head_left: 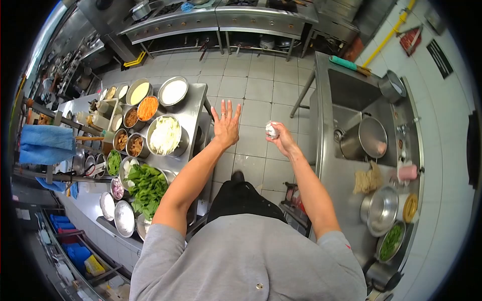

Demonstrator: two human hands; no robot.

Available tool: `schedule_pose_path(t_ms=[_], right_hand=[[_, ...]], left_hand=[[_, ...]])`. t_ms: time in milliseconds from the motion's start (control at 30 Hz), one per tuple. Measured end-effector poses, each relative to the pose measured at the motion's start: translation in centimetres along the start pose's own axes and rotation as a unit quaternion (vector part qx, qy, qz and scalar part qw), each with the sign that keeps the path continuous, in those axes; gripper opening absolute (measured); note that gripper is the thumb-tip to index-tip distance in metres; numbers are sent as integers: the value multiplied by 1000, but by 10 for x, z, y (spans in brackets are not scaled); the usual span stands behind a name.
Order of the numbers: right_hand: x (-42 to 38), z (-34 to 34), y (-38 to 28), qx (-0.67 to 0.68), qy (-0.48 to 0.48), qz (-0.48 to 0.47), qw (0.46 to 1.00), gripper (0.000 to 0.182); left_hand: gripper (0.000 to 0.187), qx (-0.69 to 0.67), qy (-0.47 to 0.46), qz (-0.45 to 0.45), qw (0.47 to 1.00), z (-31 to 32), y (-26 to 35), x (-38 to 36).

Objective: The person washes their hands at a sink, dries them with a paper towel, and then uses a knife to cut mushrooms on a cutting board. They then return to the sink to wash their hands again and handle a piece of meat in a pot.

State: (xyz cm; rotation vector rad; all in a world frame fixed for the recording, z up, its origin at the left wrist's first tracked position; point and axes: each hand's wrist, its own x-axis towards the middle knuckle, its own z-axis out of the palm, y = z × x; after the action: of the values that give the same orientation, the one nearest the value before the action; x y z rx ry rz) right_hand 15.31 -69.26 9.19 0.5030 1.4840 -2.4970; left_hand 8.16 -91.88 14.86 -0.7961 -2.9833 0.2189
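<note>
My left hand [226,125] is held out over the tiled floor with its fingers spread and nothing in it. It is just right of the steel prep table's edge, near a pot of shredded white vegetable [164,135]. To its right, my right hand [285,141] has its fingers closed round a small crumpled white item [272,130], whose exact nature I cannot make out. The two hands are apart, and neither touches a table or a sink.
On the left table [193,108] stand bowls of shredded carrot [148,108], leafy greens [146,188] and white powder [173,92]. The right counter holds a sink [346,85] with a large pot [371,138], and a steel bowl [380,210]. Stoves [221,20] line the far side.
</note>
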Motion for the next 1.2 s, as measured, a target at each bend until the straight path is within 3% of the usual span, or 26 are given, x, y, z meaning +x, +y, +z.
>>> schedule_pose_path(t_ms=[33,233,333,433,467,567,667,800,1067,1167,1200], right_hand=[[21,1,-4,33,-20,4,999,39],[143,18,-58,-81,14,22,996,40],[211,7,-83,-163,77,17,983,43],[281,-14,-111,-145,148,-8,978,40],[301,-31,-119,-38,116,-7,992,40],[338,-46,-156,76,44,-27,996,34],[382,-65,-188,-6,48,-48,998,33],[439,-90,-234,-61,149,-56,985,27],[571,-157,-322,-236,201,-88,946,28],[621,-173,-355,-245,203,-205,926,25],[630,-176,-364,-206,187,-184,943,22]], left_hand=[[94,-14,-1,-6,1000,8,-5,17],[86,-85,-46,-10,995,27,-33,139],[85,-65,-77,9,995,39,-47,215],[88,-26,-106,40,993,42,-58,295],[87,-23,-109,50,993,41,-59,318],[85,-24,-120,89,988,33,-57,376],[80,-59,-117,122,984,22,-55,442],[79,-124,-144,141,972,22,-47,528],[76,-58,-185,164,967,11,-21,701],[75,-45,-153,170,972,1,-9,762],[74,-45,-143,176,973,1,-6,775]])
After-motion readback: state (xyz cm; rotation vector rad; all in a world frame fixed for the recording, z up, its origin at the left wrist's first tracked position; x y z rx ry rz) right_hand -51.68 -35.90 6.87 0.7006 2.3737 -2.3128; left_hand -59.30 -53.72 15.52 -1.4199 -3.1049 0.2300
